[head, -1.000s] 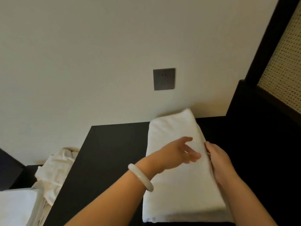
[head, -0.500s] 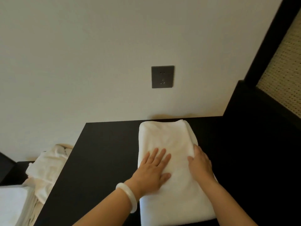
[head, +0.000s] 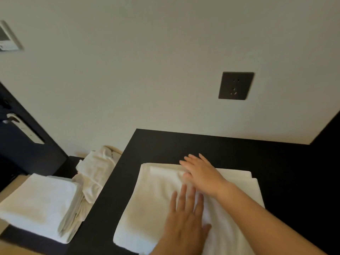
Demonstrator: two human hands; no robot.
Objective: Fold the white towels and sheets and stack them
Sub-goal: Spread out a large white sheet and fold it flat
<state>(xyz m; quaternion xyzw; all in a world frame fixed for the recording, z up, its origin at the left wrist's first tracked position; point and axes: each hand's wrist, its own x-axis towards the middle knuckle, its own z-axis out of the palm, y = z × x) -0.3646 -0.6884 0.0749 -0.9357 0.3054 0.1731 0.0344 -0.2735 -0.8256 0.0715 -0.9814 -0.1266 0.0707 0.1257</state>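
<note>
Cut off, covered and smeared around the folded towel (head: 156, 208)

Its near end runs off the bottom edge, and its top is partly covered by the left hand (head: 184, 223) and the right hand (head: 200, 173), whose fingertips (head: 193, 160) are smeared. Far left of the towel, a wall panel (head: 7, 37) is clipped and unreadable, and the stack of folded linen (head: 36, 205) is clipped too.

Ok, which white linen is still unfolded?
The crumpled pile left of the table, bunched and creased; the stack beside it and the towel on the table lie folded flat.

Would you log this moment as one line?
towel: folded, on table | left hand: flat on it | right hand: at far edge
</note>
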